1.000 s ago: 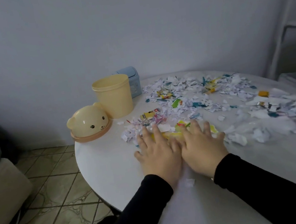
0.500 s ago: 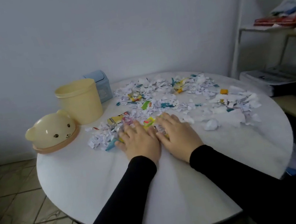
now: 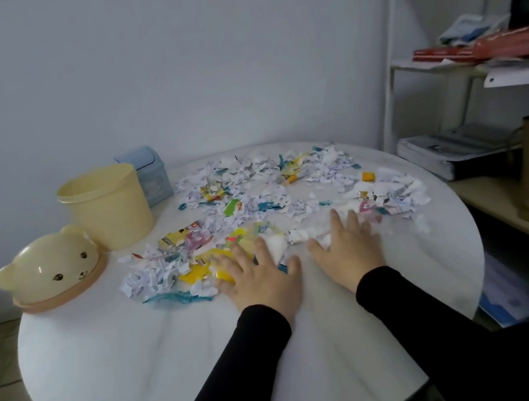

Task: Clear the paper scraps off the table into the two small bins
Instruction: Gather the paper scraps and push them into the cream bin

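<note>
My left hand and right hand lie flat on the counter, palms down, each grip spread wide and holding nothing. The scraps spread from under my fingertips across the far half of the counter, some touching my fingers. The yellow bin and blue bin stand at far left, beside the bear lid.
</note>
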